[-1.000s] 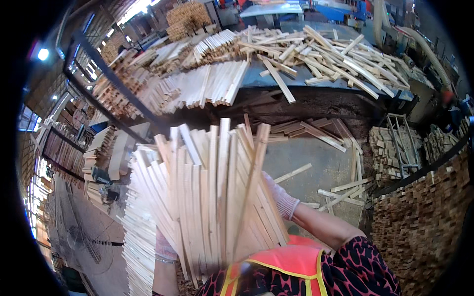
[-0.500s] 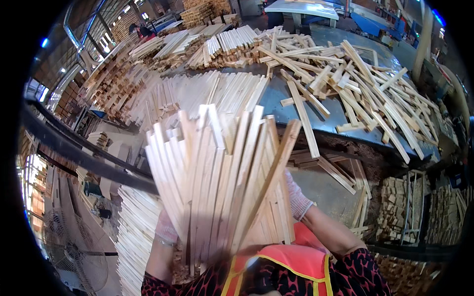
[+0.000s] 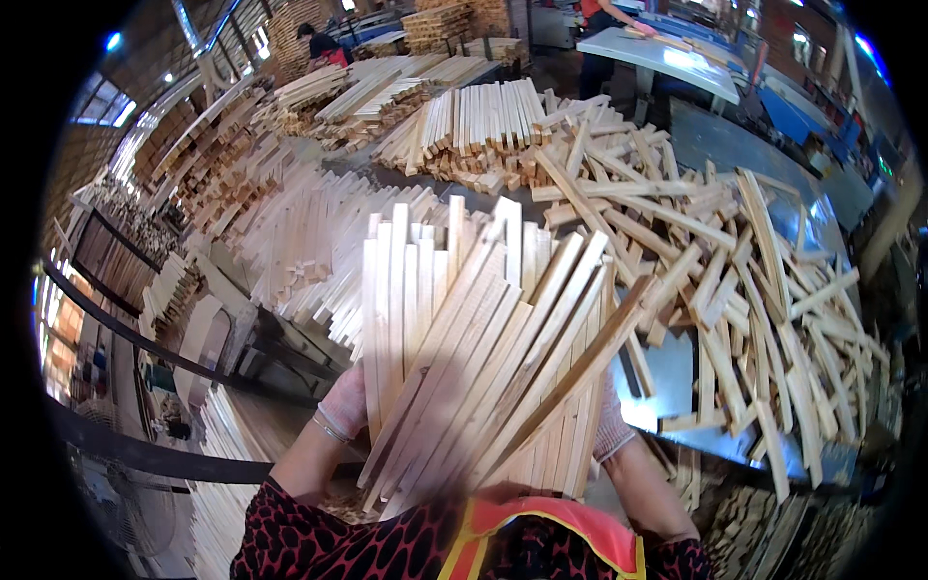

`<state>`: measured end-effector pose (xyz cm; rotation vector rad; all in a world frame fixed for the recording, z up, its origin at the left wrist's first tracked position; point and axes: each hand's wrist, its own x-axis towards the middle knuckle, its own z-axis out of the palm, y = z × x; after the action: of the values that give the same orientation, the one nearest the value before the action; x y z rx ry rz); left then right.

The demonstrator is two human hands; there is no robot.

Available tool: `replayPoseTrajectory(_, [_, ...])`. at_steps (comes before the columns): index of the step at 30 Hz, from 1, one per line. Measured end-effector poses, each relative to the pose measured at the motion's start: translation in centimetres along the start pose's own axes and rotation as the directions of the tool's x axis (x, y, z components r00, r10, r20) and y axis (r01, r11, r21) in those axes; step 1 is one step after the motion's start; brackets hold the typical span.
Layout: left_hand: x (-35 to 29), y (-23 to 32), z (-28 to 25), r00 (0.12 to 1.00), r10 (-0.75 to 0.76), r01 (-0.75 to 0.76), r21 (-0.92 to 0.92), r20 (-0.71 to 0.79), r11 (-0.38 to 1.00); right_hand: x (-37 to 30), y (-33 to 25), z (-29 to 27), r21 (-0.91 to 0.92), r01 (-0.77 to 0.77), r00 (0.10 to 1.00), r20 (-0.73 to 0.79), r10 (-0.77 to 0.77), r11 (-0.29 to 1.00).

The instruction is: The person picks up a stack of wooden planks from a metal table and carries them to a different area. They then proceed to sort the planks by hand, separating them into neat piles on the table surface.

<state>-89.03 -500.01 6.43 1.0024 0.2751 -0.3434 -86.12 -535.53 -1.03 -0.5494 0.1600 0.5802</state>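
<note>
A big armful of pale wooden strips (image 3: pixel 454 338) stands before my chest, fanned out, with several strips leaning to the right across the others. My left hand (image 3: pixel 346 401), in a light knitted glove, clasps the bundle from its left side. On the opposite side my right hand (image 3: pixel 611 416), gloved alike, presses against it. Most of the fingers of both hands are hidden behind the wood. One darker strip (image 3: pixel 580 358) slants over the front of the bundle, its upper end sticking out to the right.
Beyond the bundle lie rows of stacked strips (image 3: pixel 319 232) and a neat pile (image 3: pixel 483 116). A loose heap of strips (image 3: pixel 715 261) covers the metal table (image 3: pixel 696 135) at right. A dark rail (image 3: pixel 174 338) crosses at left. Two people work farther back, one by a pale table (image 3: pixel 657 60).
The bundle has shifted slightly right in view, and its front strips now lean more to the right. The view has turned, bringing the heap nearer and the people at the back into sight.
</note>
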Motion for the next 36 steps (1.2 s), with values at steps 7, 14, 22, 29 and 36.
replayPoseTrajectory(7, [12.9,3.6,-0.5,0.998,-0.012,0.008,-0.049,-0.069,0.999,9.1,-8.6,0.5,-0.165,-0.021,0.979,-0.203,-0.013,0.986])
replayPoseTrajectory(14, [34.1,10.6,-2.7,0.997,-0.081,0.081,-0.022,0.014,0.996,24.6,-17.8,-3.2,-0.045,-0.016,0.937,-0.348,-0.001,0.999])
replayPoseTrajectory(22, [59.3,26.8,-3.3,0.963,-0.214,0.222,-0.031,0.167,0.975,47.4,-32.1,4.9,-0.159,0.008,0.914,-0.400,-0.072,0.987])
replayPoseTrajectory(29, [78.0,38.1,-6.1,0.838,0.517,-0.523,0.528,0.175,0.669,73.8,-44.0,7.5,-0.575,0.128,0.937,-0.197,-0.288,0.808])
replayPoseTrajectory(36, [85.0,37.3,-11.2,0.862,0.482,-0.467,0.614,0.156,0.636,80.9,-43.4,5.7,-0.876,-0.004,0.785,-0.302,-0.542,0.483])
